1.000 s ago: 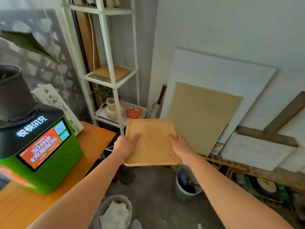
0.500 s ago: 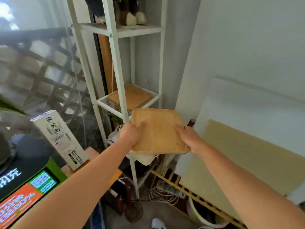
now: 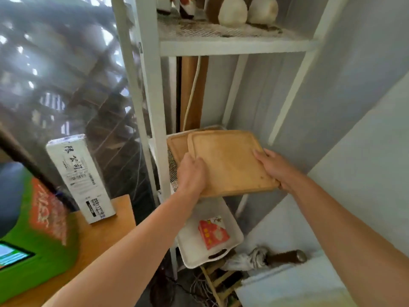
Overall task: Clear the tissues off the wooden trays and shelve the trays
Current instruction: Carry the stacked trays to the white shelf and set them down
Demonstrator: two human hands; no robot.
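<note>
I hold a bare wooden tray (image 3: pixel 230 160) with both hands, its far half over the middle level of the white metal shelf (image 3: pixel 152 111). My left hand (image 3: pixel 191 171) grips its near left edge. My right hand (image 3: pixel 273 166) grips its right edge near the front corner. A second wooden tray (image 3: pixel 177 144) lies on that same level underneath, showing only at the left. No tissue is on either tray.
A white plastic tray (image 3: pixel 192 244) with a red packet (image 3: pixel 213 232) sits on the level below. Pale rounded objects (image 3: pixel 232 11) stand on the top level. On the orange table (image 3: pixel 104 229) are a white box (image 3: pixel 79 176) and a green machine (image 3: pixel 33 240). A folded umbrella (image 3: pixel 265 259) lies on the floor.
I have moved closer to the shelf. The tray went from in front of the shelf post to partly over the middle level, above the tray lying there.
</note>
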